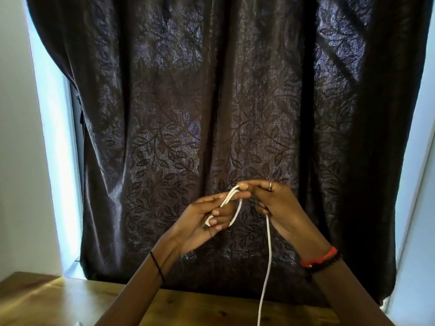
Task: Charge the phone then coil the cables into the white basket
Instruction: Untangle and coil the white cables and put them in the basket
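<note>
Both hands are raised in front of a dark curtain, working a white cable point(268, 250). My left hand point(204, 222) grips a small loop of the cable, with the metal plug end poking out under its curled fingers. My right hand point(275, 205) pinches the top of that loop between thumb and forefinger, and the rest of the cable runs out of this hand and hangs straight down past the table's edge. The phone and the white basket are out of view.
A wooden table point(70, 302) fills the bottom of the view. Behind it hangs a dark leaf-patterned curtain point(211, 102), with bright window light down both sides and a pale wall at the left.
</note>
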`<state>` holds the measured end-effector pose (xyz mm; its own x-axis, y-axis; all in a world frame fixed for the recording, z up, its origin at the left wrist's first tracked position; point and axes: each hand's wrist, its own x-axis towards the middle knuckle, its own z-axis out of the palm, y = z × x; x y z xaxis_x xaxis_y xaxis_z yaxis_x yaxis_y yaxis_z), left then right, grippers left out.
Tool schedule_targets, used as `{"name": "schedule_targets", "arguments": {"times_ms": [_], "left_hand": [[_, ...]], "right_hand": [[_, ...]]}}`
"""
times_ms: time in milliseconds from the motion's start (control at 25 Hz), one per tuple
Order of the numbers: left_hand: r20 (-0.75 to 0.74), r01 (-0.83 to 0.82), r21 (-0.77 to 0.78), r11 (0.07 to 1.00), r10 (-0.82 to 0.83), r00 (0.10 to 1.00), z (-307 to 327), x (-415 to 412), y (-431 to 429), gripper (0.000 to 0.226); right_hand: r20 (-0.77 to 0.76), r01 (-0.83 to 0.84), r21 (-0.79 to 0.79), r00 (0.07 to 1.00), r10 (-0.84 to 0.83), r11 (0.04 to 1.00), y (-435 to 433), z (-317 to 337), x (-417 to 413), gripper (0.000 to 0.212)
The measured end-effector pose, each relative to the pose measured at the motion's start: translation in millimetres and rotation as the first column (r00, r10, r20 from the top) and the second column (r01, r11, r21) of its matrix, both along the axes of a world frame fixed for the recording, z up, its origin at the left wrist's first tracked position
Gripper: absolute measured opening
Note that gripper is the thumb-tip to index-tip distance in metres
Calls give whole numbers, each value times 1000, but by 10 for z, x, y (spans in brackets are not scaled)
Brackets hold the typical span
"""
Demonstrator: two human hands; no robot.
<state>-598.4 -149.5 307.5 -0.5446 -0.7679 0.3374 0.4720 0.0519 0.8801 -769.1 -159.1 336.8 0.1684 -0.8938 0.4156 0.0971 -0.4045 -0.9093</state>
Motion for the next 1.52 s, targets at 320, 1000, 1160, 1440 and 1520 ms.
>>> {"name": "schedule_targets", "arguments": {"times_ms": [320,1000,1160,1440,1520], "left_hand": [[-288,34,144,989,9,958,-7,-118,-125,35],[-277,-447,39,894,439,854,314,-13,-466,37],[-23,-706,-361,610,751,660,250,-64,-447,35],[208,-461,-831,312,942,262,140,49,-440,24],[231,-358,-886,294,951,208,110,71,-397,23]], "right_hand": [[325,-175,151,938,118,973,-105,-170,120,17],[-525,220,-243,789,-318,945,42,-709,346,31],[-658,226,-459,562,-500,859,239,-607,353,35],[-707,220,-479,478,-522,850,361,-208,143,27],[-701,238,-493,460,-544,837,342,-124,45,21]]}}
